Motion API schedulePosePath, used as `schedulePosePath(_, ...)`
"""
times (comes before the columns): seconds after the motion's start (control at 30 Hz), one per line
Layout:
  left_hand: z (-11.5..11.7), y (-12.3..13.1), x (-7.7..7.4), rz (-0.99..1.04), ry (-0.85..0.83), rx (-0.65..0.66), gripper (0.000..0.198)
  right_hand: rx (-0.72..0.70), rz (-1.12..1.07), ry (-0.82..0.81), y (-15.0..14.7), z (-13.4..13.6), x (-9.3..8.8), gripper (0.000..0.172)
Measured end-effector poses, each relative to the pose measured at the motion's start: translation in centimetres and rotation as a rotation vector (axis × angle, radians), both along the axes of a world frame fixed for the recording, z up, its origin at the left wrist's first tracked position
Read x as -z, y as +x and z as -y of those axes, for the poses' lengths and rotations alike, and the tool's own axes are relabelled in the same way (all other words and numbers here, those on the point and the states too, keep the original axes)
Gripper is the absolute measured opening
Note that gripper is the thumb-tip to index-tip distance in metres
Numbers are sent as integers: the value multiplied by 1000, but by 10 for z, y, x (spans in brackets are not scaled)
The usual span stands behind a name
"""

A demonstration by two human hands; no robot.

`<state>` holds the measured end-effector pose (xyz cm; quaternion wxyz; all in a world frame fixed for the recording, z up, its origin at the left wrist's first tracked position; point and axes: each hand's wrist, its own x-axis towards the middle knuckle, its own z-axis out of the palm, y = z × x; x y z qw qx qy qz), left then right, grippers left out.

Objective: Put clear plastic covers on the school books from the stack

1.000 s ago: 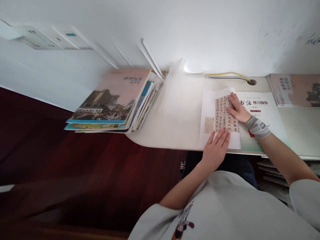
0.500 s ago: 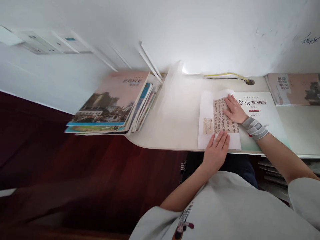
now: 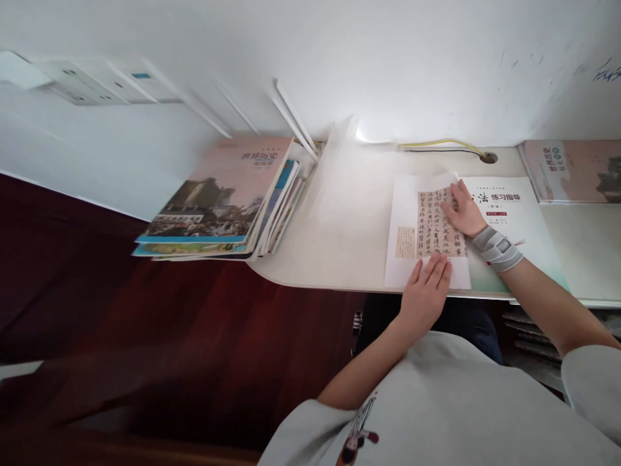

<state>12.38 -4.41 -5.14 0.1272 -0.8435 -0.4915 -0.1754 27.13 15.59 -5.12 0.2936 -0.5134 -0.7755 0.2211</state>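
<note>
A white page (image 3: 405, 272) printed with columns of brush calligraphy lies on the desk, covering the left part of a pale exercise book (image 3: 524, 226) with Chinese title characters. Whether the page is loose or attached to the book I cannot tell. My left hand (image 3: 427, 291) rests flat on the page's lower edge, fingers stretched out. Higher up, my right hand (image 3: 464, 210), with a grey wrap (image 3: 499, 249) at the wrist, sits on its side along the page's right edge. Its fingers are slightly bent, with the thumb apart on the printed columns.
At the desk's left end a stack of books (image 3: 218, 194) leans over the rounded corner. Another book (image 3: 577, 171) lies at the right by the wall. Yellow and black cables (image 3: 446, 145) run into a desk hole (image 3: 489, 157). Dark red floor (image 3: 194, 362) shows below.
My right hand has shifted slightly right and turned from lying flat onto its side, its fingers drawing together. My left hand stays pressed on the page. The whole view has moved slightly.
</note>
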Motion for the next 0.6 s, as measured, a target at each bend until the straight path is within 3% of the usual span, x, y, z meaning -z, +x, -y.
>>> schedulePosePath(0.17,5,-6,-2,1,-2,-18,43,-153,45,58,-5,5,1,83)
schedulePosePath(0.5,8,-9,-6,34,39,-58,42,-185,99,49,-7,6,0,88)
schedulePosePath(0.6,8,-9,-7,38,46,-77,41,-122,81,38,-6,5,-1,90)
